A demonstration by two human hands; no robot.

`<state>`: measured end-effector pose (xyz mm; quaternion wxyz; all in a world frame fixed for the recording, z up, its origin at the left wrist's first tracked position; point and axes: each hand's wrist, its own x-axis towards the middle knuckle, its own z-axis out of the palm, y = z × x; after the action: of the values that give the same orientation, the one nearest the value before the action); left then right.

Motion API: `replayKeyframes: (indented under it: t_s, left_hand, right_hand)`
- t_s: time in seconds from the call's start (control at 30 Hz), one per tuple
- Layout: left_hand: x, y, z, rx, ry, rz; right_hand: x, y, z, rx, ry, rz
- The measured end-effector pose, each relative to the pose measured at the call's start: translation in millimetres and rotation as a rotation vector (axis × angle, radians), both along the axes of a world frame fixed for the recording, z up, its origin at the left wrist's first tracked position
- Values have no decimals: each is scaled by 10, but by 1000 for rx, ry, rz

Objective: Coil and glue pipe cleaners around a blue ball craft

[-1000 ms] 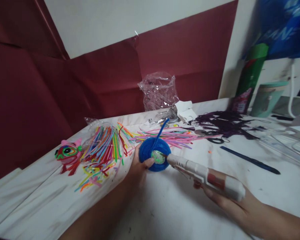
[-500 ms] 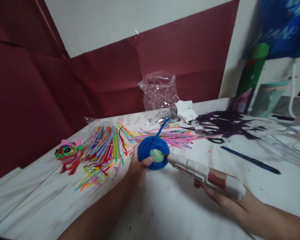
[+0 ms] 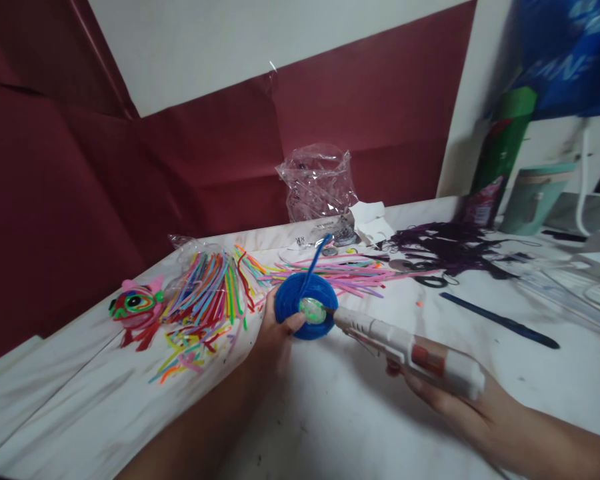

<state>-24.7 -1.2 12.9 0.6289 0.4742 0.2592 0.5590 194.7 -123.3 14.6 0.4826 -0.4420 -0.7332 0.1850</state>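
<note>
My left hand [image 3: 283,324] grips a round blue piece [image 3: 291,304] that looks wound from pipe cleaner, thumb on its front. A pale, shiny oval with green specks [image 3: 311,310] shows near its centre. One loose blue pipe cleaner end [image 3: 319,257] sticks up from it. In my right hand [image 3: 443,393] is a white glue gun [image 3: 380,331] with a reddish panel, fingers wrapped round its handle. The nozzle points left, at the edge of the pale oval; whether it touches cannot be made out.
A pipe-cleaner fish [image 3: 136,305] stands at the left beside bundled coloured pipe cleaners [image 3: 207,283] and cut scraps. Pink pipe cleaners [image 3: 350,272], scissors [image 3: 433,281], dark purple strands [image 3: 450,247] and a dark strip [image 3: 500,320] lie behind and right. A green cup [image 3: 537,200] stands far right.
Both hands hold their grips and have barely shifted. The loose blue pipe cleaner end leans slightly further left and stands a bit more upright.
</note>
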Motion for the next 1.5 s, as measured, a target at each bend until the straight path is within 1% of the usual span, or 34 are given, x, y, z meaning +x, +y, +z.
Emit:
replayKeyframes:
  t_s: [0.2,0.4,0.63,0.73,0.97,1.1,1.3,1.4,1.5]
  left_hand:
    - [5,22,4,-13,-37,12]
    - [6,14,8,-19,-11,4]
    - [8,21,-2,-27,-42,13]
    - [5,17,-3,-22,-29,1]
    - [19,-5,14,-9,20,-18]
    - [25,3,0,-17,35,-12]
    - [24,-1,-31,25,67,-16]
    - [37,-33,-33,31,108,-12]
    - [56,-52,-36,30,132,-6]
  right_hand:
    - [-1,17,65,-16,-67,21]
    - [36,-3,83,-17,-148,52]
    - [-20,6,92,-37,-76,17]
    - [-25,11,88,-17,-58,11]
    - [8,-11,69,-6,-116,42]
    - [16,-4,44,17,-98,35]
    - [-18,-8,135,14,-113,34]
    - [-24,-17,85,-17,-86,7]
    - [-11,-22,-68,-37,-53,-75]
